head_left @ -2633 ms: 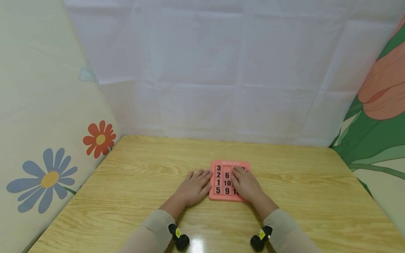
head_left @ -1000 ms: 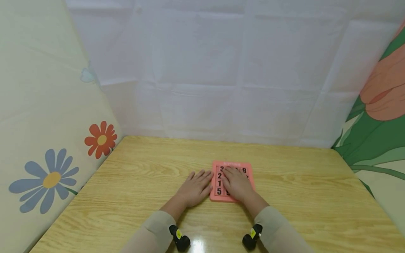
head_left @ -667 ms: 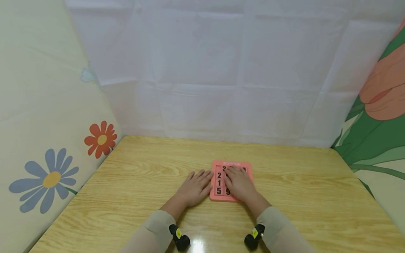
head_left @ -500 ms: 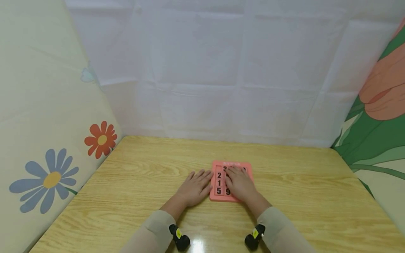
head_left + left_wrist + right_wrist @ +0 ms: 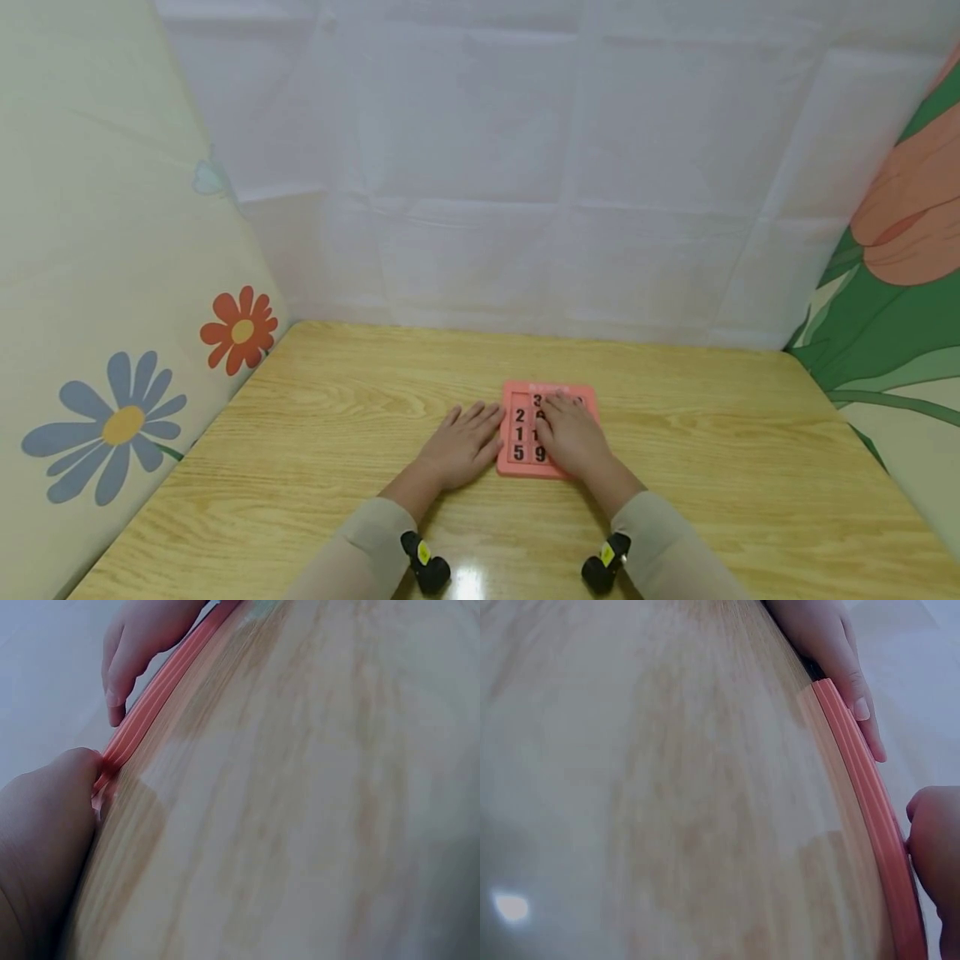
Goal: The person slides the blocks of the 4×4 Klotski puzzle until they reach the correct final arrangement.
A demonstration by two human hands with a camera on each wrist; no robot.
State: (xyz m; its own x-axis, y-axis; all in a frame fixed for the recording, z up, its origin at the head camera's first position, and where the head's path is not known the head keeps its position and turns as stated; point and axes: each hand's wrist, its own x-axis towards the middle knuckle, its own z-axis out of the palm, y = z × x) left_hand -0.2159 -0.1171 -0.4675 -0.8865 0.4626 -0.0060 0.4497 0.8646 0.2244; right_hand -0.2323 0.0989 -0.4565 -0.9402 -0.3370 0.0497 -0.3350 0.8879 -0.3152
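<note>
Number board [image 5: 525,472], one, coral pink, flat on the tabletop [image 5: 360,392], in front of the person. Tiles legible: "2" [image 5: 519,415], "1" [image 5: 519,434] and "5" [image 5: 518,452] down the left column; "3" [image 5: 537,401] in the top row; "9" [image 5: 540,453] in the bottom row, beside "5". Top-left slot [image 5: 519,400]: vacant, just left of "3". Left hand [image 5: 461,447]: fingers spread, laid on the tabletop, touching the board's left edge. Right hand [image 5: 573,435]: fingers extended over the tiles, pinching nothing visible, hiding much of the right side. Progress, as judged: sliding work partway; a vacant corner is made, the left column reads out of counting order, and sorting seems left. Covered tiles: cannot tell.
</note>
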